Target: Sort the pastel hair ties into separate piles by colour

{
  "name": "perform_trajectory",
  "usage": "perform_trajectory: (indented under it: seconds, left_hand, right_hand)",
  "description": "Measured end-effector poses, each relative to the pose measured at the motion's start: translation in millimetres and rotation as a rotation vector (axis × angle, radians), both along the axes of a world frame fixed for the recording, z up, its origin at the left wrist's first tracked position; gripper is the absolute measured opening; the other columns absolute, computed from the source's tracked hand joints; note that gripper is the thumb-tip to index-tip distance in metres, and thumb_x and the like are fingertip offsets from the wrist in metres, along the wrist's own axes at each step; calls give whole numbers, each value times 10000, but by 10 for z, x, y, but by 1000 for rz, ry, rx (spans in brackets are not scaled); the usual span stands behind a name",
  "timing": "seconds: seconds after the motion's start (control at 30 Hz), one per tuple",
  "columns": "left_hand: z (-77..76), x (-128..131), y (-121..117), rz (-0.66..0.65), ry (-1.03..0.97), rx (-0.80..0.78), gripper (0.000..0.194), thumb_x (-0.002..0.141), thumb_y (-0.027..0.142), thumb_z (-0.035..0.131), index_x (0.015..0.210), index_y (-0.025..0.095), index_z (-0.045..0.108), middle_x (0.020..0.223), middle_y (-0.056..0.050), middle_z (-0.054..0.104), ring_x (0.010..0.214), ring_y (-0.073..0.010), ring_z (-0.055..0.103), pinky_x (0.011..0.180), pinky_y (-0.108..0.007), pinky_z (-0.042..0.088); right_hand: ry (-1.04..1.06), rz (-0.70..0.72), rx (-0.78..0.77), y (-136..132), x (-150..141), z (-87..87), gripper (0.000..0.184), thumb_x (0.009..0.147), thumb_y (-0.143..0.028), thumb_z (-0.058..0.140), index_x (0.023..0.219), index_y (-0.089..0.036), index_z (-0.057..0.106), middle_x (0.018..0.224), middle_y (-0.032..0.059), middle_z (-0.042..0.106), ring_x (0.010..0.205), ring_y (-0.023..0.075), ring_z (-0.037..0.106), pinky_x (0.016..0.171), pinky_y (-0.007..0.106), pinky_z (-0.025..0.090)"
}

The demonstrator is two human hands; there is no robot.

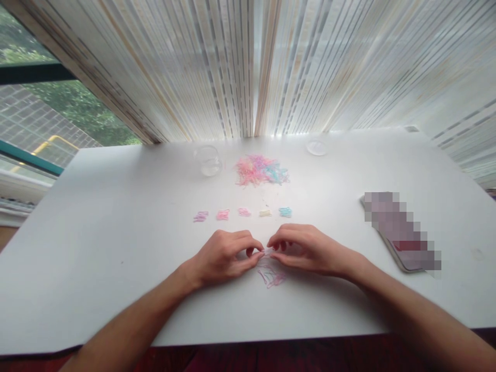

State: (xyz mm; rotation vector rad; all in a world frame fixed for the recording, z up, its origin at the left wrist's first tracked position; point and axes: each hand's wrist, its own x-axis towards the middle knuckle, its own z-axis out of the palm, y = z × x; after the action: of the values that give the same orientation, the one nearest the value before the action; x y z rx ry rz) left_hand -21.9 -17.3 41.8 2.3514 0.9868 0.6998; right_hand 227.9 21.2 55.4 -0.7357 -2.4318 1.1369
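My left hand (228,256) and my right hand (304,250) meet near the front middle of the white table (116,305). Both pinch a small pale bundle (267,251) between thumb and fingertips; its pieces are too small to tell apart, though they look like thin loops. Just below the fingers lie several loose, thin pink and pale loops (272,278). Beyond my hands runs a row of small bunches: purple (200,216), pink (222,214), light pink (244,212), cream (265,213) and blue (285,212).
A mixed heap of pastel loops (259,169) lies farther back. A clear round container (208,161) stands to its left, and a clear lid (316,148) to its right. The phone (399,232) rests by my right forearm. Striped curtains (217,67) hang behind the table.
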Motion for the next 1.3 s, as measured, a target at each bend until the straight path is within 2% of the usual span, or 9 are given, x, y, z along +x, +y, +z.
perform_trajectory:
  seconds: [0.3,0.57,0.8,1.0,1.3]
  left_hand:
    - [-16,-10,5,4,-5,28,127,929,162,600,990,182,709,774,4,693,591,-84,580,557,-209,437]
    - [-8,-7,12,10,-25,45,119,933,167,595,965,188,708,779,0,699,610,-89,603,567,-204,463]
    - [-26,-16,15,17,-42,71,103,916,151,628,979,179,705,790,-1,703,616,-89,605,563,-209,444]
    - [-35,-19,19,24,-31,80,91,923,155,624,964,180,701,780,-2,704,611,-92,605,563,-211,441]
    - [-31,-16,27,2,-24,86,115,940,159,597,977,176,704,780,-4,715,615,-92,610,562,-212,450]
  right_hand:
    - [5,6,70,0,-5,-15,127,968,-227,595,951,-182,713,852,42,719,738,139,634,703,253,494]
    - [-5,5,77,-2,-2,-18,137,976,-232,584,948,-187,711,855,44,721,738,139,635,698,251,496]
    - [-23,7,71,6,9,-34,125,951,-235,616,1030,-191,701,883,42,714,768,141,645,721,247,505]
    - [-26,28,96,0,11,-39,97,946,-189,604,974,-179,696,872,45,713,757,146,631,722,262,487]
    - [-47,22,100,22,14,-31,116,963,-208,598,973,-170,707,859,46,701,756,149,622,713,264,474]
